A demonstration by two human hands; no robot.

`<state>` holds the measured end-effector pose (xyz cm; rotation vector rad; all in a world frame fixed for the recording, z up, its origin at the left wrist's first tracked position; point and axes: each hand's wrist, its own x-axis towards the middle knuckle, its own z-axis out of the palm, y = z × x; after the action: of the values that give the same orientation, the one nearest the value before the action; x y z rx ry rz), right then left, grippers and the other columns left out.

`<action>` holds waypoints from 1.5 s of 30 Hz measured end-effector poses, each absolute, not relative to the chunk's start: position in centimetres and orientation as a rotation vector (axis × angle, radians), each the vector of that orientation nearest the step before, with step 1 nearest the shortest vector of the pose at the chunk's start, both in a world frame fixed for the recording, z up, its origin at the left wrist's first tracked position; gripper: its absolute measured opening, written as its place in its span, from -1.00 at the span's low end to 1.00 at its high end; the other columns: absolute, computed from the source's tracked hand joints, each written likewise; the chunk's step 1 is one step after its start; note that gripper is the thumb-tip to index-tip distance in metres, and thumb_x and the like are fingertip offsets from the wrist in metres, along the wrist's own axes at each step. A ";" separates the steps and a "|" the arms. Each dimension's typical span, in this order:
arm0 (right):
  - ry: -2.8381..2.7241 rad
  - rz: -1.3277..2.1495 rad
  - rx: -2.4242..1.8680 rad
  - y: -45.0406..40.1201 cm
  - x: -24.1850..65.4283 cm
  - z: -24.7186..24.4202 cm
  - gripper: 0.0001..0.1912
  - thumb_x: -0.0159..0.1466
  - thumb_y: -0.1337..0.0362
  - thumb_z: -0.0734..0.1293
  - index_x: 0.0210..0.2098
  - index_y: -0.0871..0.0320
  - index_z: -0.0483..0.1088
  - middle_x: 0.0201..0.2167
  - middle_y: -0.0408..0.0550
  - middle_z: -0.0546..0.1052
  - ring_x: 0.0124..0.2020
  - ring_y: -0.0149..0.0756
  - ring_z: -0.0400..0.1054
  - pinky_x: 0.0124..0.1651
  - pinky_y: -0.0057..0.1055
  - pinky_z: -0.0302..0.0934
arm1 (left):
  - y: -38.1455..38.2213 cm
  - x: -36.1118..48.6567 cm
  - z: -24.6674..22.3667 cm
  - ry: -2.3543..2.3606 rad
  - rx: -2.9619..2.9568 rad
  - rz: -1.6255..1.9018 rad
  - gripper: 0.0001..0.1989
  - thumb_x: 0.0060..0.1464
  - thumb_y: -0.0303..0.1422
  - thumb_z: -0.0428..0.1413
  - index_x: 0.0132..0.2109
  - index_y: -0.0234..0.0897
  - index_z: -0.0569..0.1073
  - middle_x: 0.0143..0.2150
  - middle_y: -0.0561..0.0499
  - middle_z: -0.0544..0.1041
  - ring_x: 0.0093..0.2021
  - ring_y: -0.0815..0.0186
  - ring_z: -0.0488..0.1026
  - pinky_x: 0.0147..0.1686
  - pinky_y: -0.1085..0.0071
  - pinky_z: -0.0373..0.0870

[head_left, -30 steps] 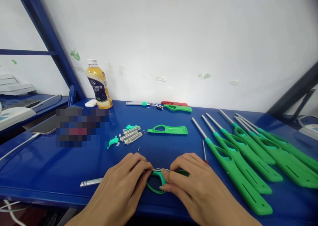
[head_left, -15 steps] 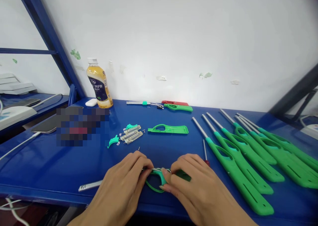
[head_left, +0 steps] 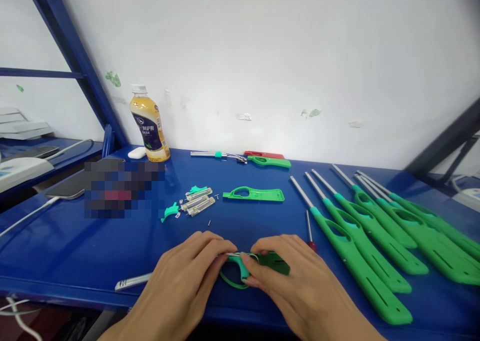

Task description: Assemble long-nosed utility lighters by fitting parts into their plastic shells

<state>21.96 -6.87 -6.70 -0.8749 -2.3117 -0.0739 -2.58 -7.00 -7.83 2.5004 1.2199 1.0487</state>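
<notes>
Between my hands lies a partly assembled green lighter (head_left: 234, 283), close to the table's front edge. Its metal tube (head_left: 133, 281) sticks out to the left from under my left hand. My left hand (head_left: 183, 278) pinches the lighter near the front of its finger loop. My right hand (head_left: 296, 281) grips it behind the loop, thumb and fingers at the teal trigger (head_left: 243, 269) and some thin wires (head_left: 233, 254). The green handle shell (head_left: 277, 263) shows beneath the right fingers. My palms and fingers hide much of the inside.
A green shell half (head_left: 255, 194), clear fuel tanks (head_left: 198, 201), teal triggers (head_left: 170, 211) and tiny screws (head_left: 209, 223) lie beyond my hands. Several finished green lighters (head_left: 360, 261) and a screwdriver (head_left: 310, 233) are on the right. A bottle (head_left: 150, 126) stands at back left.
My right thumb and fingers have shifted slightly at the trigger and wires, and more of the green handle shows. My left hand stays on the lighter, with its fingers slightly to the right.
</notes>
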 end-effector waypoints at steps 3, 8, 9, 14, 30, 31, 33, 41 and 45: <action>-2.319 -0.065 -0.879 -6.8 21.9 -6.7 -0.72 0.64 0.24 0.21 0.09 0.02 0.58 -0.14 -0.09 0.64 -0.25 -0.26 0.52 -0.19 -0.31 0.38 | -7.0 -2.6 -7.8 1.228 2.481 1.057 -0.73 0.53 -0.50 0.00 0.14 -0.01 0.46 -0.04 0.12 0.62 -0.13 0.33 0.64 -0.14 0.44 0.55; -2.276 -0.089 -0.920 -6.8 21.9 -6.5 -0.70 0.65 0.14 0.20 0.08 -0.02 0.57 -0.13 -0.12 0.67 -0.21 -0.25 0.58 -0.15 -0.27 0.38 | -6.9 -2.7 -7.8 1.192 2.511 1.036 -0.72 0.54 -0.51 -0.02 0.11 -0.04 0.49 -0.03 0.09 0.58 -0.13 0.34 0.61 -0.14 0.43 0.52; -2.261 -0.093 -0.937 -6.8 22.1 -6.4 -0.69 0.65 0.09 0.20 0.10 -0.03 0.56 -0.12 -0.13 0.68 -0.19 -0.24 0.60 -0.12 -0.26 0.39 | -6.9 -2.8 -7.7 1.195 2.513 1.020 -0.72 0.55 -0.52 -0.02 0.10 -0.04 0.50 -0.03 0.09 0.58 -0.13 0.34 0.60 -0.14 0.43 0.51; -2.170 -0.012 -1.028 -7.3 23.5 -6.3 -0.70 0.60 -0.06 0.26 0.09 -0.06 0.52 -0.15 -0.17 0.69 -0.19 -0.23 0.62 -0.07 -0.25 0.40 | -6.9 -2.9 -7.6 1.195 2.505 1.001 -0.73 0.55 -0.51 -0.02 0.09 -0.06 0.51 -0.02 0.08 0.57 -0.13 0.34 0.60 -0.15 0.43 0.50; -2.275 0.290 -0.964 -6.6 24.4 -8.0 -0.80 0.64 0.24 0.23 -0.01 -0.07 0.51 -0.12 -0.22 0.64 -0.19 -0.23 0.49 -0.01 -0.25 0.31 | -7.0 -2.1 -7.8 1.167 2.737 1.055 -0.76 0.57 -0.42 -0.02 0.07 -0.17 0.55 -0.01 -0.06 0.54 -0.34 0.35 0.52 -0.40 0.41 0.47; -2.285 0.290 -0.959 -6.6 24.4 -7.9 -0.80 0.64 0.25 0.24 0.00 -0.07 0.51 -0.12 -0.22 0.65 -0.18 -0.23 0.49 -0.02 -0.25 0.31 | -6.9 -2.1 -7.8 1.154 2.750 1.065 -0.76 0.57 -0.44 -0.03 0.07 -0.18 0.55 -0.03 -0.06 0.54 -0.36 0.35 0.52 -0.41 0.41 0.46; -2.296 0.302 -0.960 -6.6 24.4 -8.0 -0.82 0.63 0.28 0.25 0.01 -0.06 0.50 -0.10 -0.21 0.65 -0.17 -0.22 0.49 -0.02 -0.25 0.32 | -6.8 -2.0 -7.8 1.127 2.770 1.088 -0.76 0.57 -0.47 -0.03 0.09 -0.19 0.54 -0.06 -0.04 0.55 -0.38 0.37 0.49 -0.43 0.42 0.42; -2.261 0.245 -0.983 -6.4 24.0 -8.3 -0.79 0.64 0.19 0.23 -0.01 -0.05 0.52 -0.12 -0.22 0.68 -0.20 -0.26 0.54 -0.07 -0.30 0.40 | -7.1 -2.2 -8.1 1.141 2.750 1.030 -0.81 0.60 -0.31 0.00 0.07 -0.19 0.51 -0.02 -0.05 0.52 -0.35 0.34 0.52 -0.40 0.37 0.43; -2.255 0.172 -0.944 -6.4 24.0 -8.1 -0.74 0.65 0.18 0.21 -0.05 -0.04 0.54 -0.15 -0.23 0.69 -0.25 -0.29 0.56 -0.11 -0.32 0.41 | -7.2 -2.1 -8.1 1.133 2.719 1.038 -0.81 0.59 -0.32 0.01 0.06 -0.17 0.53 -0.04 -0.04 0.52 -0.30 0.31 0.55 -0.37 0.38 0.47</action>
<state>23.96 -6.40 -8.07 -0.9436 -2.2547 0.1722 -2.09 -7.23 -8.13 2.7187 1.1331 1.0376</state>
